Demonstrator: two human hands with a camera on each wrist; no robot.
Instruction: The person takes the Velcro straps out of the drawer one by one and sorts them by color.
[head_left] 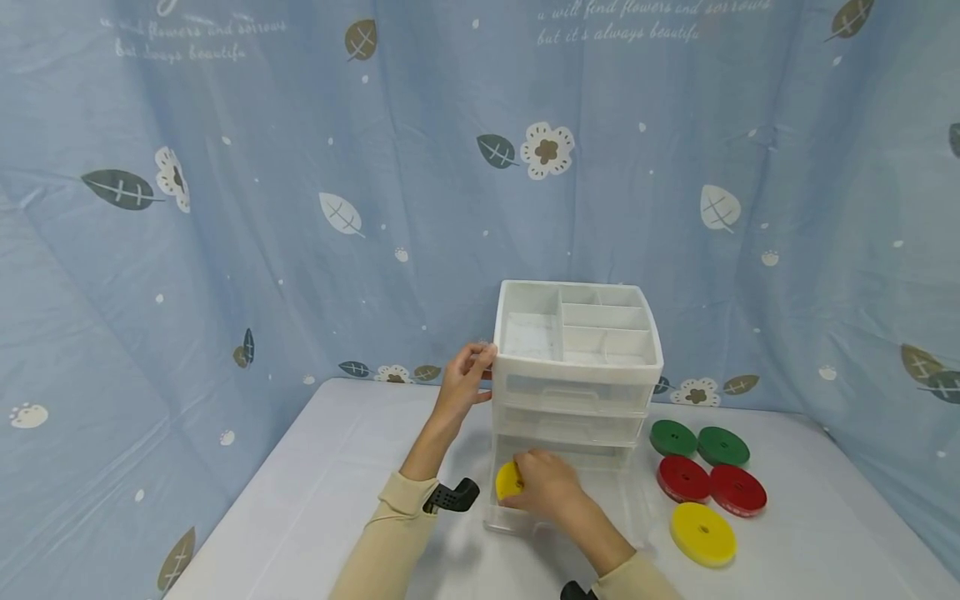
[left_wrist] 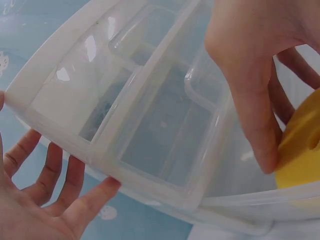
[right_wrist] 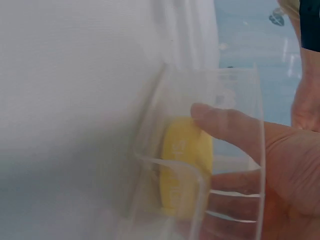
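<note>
A white drawer unit (head_left: 573,360) with clear drawers stands on the table, and its bottom drawer (head_left: 611,504) is pulled out. My right hand (head_left: 549,486) reaches into that drawer and grips a thick yellow disc (head_left: 507,481) between thumb and fingers. Through the clear drawer wall, the right wrist view shows the disc (right_wrist: 182,167) on edge, with faint lettering on its rim. My left hand (head_left: 463,379) touches the left side of the unit near its top. In the left wrist view its fingers (left_wrist: 50,172) are spread along the frame's edge.
To the right of the unit lie two green discs (head_left: 723,447), two red discs (head_left: 738,490) and another yellow disc (head_left: 703,534). A divided tray (head_left: 532,335) forms the unit's top. Behind the white table (head_left: 300,500) hangs a blue patterned curtain (head_left: 420,167).
</note>
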